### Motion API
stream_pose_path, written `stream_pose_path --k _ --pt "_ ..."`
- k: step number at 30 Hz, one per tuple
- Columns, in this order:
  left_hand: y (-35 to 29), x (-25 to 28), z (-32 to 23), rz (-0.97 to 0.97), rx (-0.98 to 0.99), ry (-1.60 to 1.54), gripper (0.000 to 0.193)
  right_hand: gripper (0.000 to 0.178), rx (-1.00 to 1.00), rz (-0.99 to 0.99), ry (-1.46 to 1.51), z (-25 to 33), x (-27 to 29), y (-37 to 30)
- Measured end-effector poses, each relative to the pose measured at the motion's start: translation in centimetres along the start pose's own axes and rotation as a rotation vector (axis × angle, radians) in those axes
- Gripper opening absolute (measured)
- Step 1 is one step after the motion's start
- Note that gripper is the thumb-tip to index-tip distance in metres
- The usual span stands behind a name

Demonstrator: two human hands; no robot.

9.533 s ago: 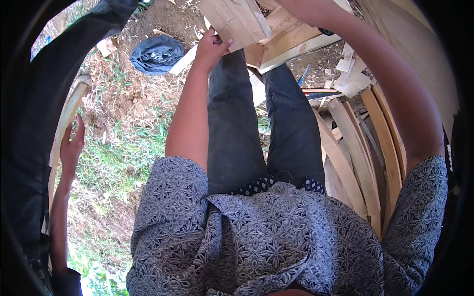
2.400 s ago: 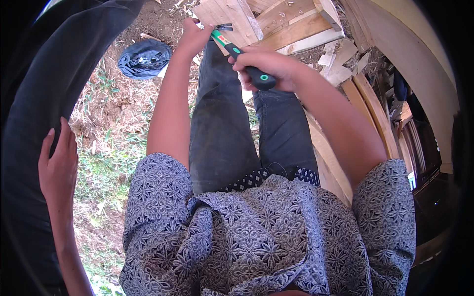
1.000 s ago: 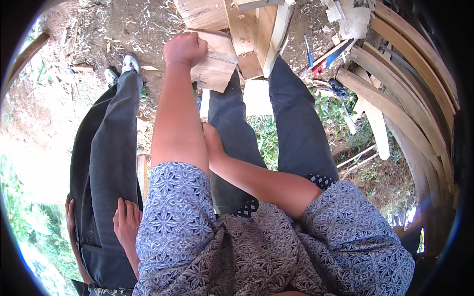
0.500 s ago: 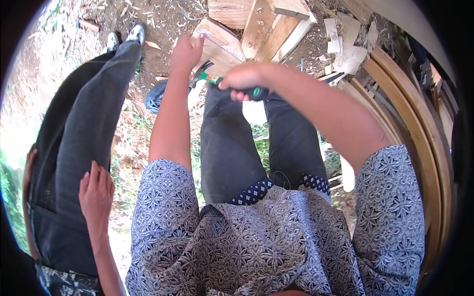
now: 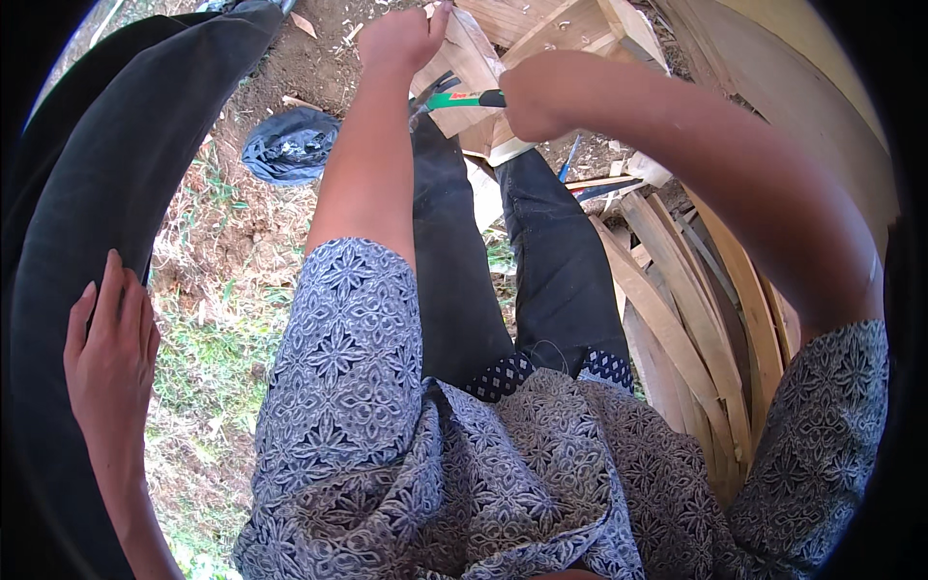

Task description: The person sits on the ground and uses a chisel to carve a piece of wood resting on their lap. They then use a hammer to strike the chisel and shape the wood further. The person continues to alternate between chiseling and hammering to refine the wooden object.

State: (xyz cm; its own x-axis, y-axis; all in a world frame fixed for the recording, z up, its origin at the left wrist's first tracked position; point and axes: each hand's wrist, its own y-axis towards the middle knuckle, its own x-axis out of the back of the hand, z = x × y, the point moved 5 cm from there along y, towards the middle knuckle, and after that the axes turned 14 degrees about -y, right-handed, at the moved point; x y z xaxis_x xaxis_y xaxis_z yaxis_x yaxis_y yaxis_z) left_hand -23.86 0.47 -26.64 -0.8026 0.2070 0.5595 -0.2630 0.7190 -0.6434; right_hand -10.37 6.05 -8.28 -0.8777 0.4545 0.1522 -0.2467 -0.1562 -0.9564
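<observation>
My right hand [image 5: 536,95] is wrapped round the black grip of a claw hammer [image 5: 462,100] with a green shaft. Its metal head lies beside my left forearm, partly hidden, with the claw showing. At the top, my left hand [image 5: 398,41] holds the edge of a wooden board [image 5: 466,56], thumb on the near side and the other fingers mostly hidden. That board belongs to a group of joined, angled pieces of wood beyond my legs.
A dark plastic bag [image 5: 290,145] lies on the ground to the left. Another person's hand [image 5: 114,338] rests against dark trousers at far left. Long wooden strips [image 5: 691,300] lie to the right, near a blue slim tool [image 5: 569,159] and wood scraps.
The view has shifted, bringing more wood strips into sight at right. My right hand and the hammer are higher, close to the boards. My left hand stays at the board.
</observation>
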Motion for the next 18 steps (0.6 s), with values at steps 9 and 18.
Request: stream_pose_path --k 9,18 --pt "-0.3 0.3 1.6 -0.183 -0.397 -0.139 0.046 0.032 0.043 -0.373 0.536 -2.8 -8.5 -0.1" --pt "-2.3 2.7 -3.1 -0.08 -0.171 0.048 0.048 0.039 0.144 -0.286 0.696 -4.0 -10.3 -1.9"
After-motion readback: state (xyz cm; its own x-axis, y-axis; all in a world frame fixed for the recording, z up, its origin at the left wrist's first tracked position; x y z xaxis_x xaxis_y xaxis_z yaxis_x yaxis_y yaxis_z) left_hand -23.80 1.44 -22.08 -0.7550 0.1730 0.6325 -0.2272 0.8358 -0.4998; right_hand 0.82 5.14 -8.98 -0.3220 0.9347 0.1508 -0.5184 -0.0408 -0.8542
